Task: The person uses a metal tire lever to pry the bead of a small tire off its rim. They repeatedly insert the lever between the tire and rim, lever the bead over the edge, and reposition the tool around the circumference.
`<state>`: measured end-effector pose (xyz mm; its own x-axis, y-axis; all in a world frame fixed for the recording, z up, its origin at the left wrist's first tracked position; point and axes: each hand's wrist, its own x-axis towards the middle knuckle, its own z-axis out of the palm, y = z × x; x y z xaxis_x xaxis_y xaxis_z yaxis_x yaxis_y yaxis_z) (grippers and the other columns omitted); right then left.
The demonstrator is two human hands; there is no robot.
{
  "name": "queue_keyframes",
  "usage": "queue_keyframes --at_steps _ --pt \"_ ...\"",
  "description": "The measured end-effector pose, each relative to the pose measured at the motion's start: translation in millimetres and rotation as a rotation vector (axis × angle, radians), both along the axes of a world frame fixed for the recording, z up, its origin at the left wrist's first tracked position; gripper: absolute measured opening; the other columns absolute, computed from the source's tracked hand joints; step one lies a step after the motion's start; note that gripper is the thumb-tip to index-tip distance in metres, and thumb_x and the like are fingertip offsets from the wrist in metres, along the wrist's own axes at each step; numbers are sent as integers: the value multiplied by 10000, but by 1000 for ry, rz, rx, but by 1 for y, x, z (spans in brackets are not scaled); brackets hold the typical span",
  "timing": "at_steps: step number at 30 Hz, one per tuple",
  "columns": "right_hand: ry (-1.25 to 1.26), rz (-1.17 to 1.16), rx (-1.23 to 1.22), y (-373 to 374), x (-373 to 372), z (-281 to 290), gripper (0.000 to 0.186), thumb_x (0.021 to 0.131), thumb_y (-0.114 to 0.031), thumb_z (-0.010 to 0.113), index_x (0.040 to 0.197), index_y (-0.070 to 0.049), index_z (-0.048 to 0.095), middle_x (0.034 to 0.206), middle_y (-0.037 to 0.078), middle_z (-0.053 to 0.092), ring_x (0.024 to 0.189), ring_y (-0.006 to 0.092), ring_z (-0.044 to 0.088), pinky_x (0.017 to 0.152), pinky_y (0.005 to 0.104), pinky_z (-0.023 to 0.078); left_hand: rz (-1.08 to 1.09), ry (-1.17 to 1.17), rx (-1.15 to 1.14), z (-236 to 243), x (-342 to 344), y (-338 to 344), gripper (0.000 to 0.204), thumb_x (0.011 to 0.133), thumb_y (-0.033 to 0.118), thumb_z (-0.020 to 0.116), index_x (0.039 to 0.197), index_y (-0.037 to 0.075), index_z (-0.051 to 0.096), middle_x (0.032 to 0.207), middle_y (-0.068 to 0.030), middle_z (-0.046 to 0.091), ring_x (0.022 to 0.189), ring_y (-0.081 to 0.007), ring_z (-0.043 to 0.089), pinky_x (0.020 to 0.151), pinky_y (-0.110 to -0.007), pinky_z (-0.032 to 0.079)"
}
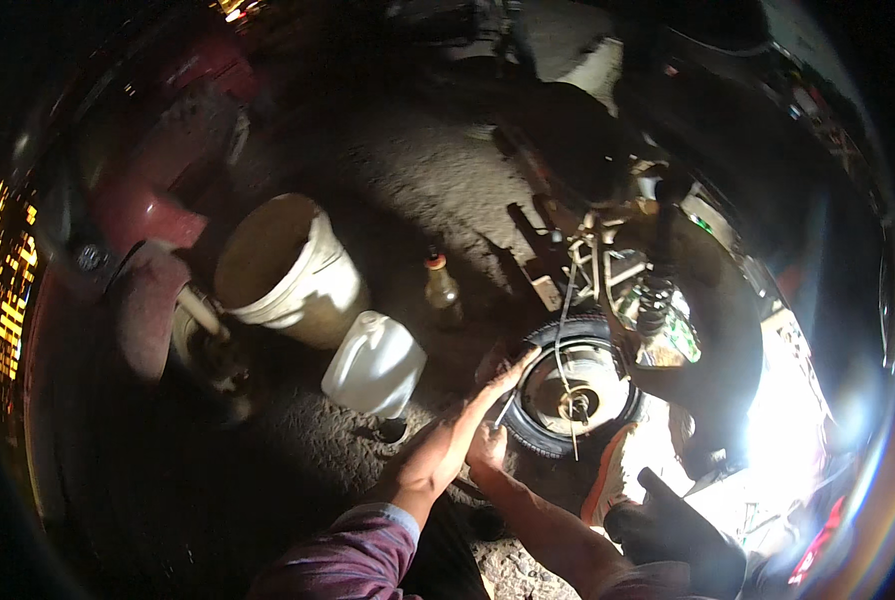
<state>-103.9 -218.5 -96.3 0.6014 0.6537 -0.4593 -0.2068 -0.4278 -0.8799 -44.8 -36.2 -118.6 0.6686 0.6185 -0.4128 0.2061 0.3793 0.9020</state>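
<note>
Here, two grips (513, 375) (488, 447) reach one tyre (545, 442) — the right holding one rod (506, 409).

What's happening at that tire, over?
Left hand at tire edge, fingers extended. Right hand gripping thin rod. Cable crosses tire in this view.

On my feed I see 2 bare forearms (558, 527), a bare left hand (511, 374) and a bare right hand (488, 446). At lower centre-left is a faintly striped purple sleeve (340, 560) with a pale blue-grey cuff (398, 518); a duller purple sleeve edge (661, 578) shows at lower right.
</note>
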Motion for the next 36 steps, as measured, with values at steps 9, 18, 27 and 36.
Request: queue_keyframes --at_steps 9,18,27,36 --pt "27 21 -258 8 3 47 332 977 -351 619 1108 -58 531 953 275 681 956 494 662 796 553 508 326 578 445 54 -11 -6 843 948 636 613 1462 -26 523 1545 -190 495 1403 -302 476 1182 -418 356" --pt "123 93 -222 1 21 58 331 1000 -336 585 1128 -38 519 969 280 671 949 473 662 808 535 505 334 304 391 50 -17 -11 768 994 514 638 1489 -48 471 1566 -166 464 1423 -270 445 1197 -391 331" --pt "161 53 -183 1 18 60 316 998 -321 590 1077 -18 546 888 208 661 842 343 664 774 457 519 409 191 213 17 -32 -20 822 980 529 654 1527 -44 435 1603 -125 422 1471 -232 375 1233 -376 265" --pt "166 0 -95 -3 11 47 296 993 -313 602 1045 -34 518 861 243 652 836 434 670 729 505 505 268 191 75 20 -33 -28 714 1028 495 551 1536 5 448 1626 -86 403 1518 -199 309 1255 -348 198"
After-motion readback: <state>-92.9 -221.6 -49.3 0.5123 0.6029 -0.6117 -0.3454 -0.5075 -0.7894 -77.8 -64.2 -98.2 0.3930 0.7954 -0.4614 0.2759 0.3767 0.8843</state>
